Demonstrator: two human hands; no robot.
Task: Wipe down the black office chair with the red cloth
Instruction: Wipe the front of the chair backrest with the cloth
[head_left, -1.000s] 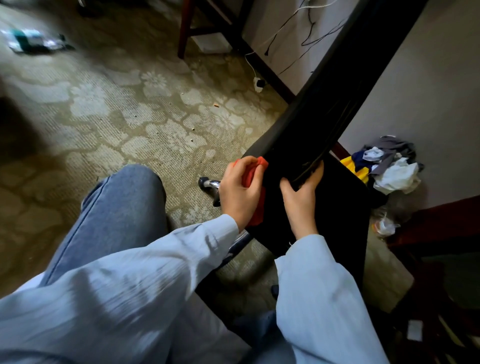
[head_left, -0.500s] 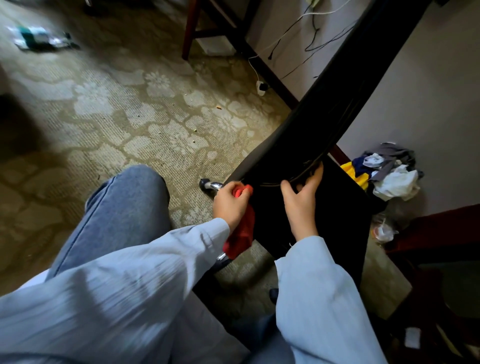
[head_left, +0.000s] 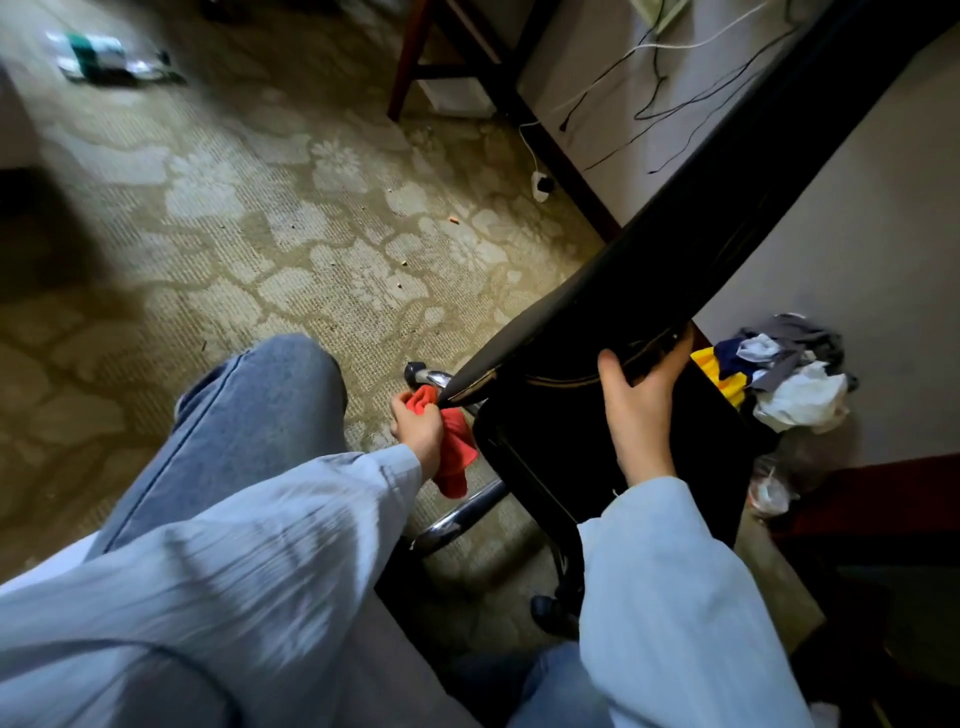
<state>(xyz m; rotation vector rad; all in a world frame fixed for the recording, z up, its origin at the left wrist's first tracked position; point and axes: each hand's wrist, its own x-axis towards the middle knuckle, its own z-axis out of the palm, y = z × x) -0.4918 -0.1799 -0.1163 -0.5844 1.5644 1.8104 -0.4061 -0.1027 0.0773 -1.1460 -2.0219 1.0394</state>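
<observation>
reaching forward from pale blue sleeves (head_left: 260, 571), both arms stretch toward the black office chair (head_left: 649, 270). the left hand (head_left: 415, 427) is clenched round the red cloth (head_left: 453, 457), bunching it against the lower corner of the chair's back, with the loose end hanging above a chrome leg (head_left: 457, 517). the right hand (head_left: 640, 410) grips the back's lower edge. beyond, a pile of clothes (head_left: 795, 379) lies by the wall and a bottle (head_left: 104, 60) far off on the carpet (head_left: 260, 234).

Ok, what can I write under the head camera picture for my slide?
Left hand holds a red cloth at a corner of the black chair while the right hand grips its edge.
</observation>
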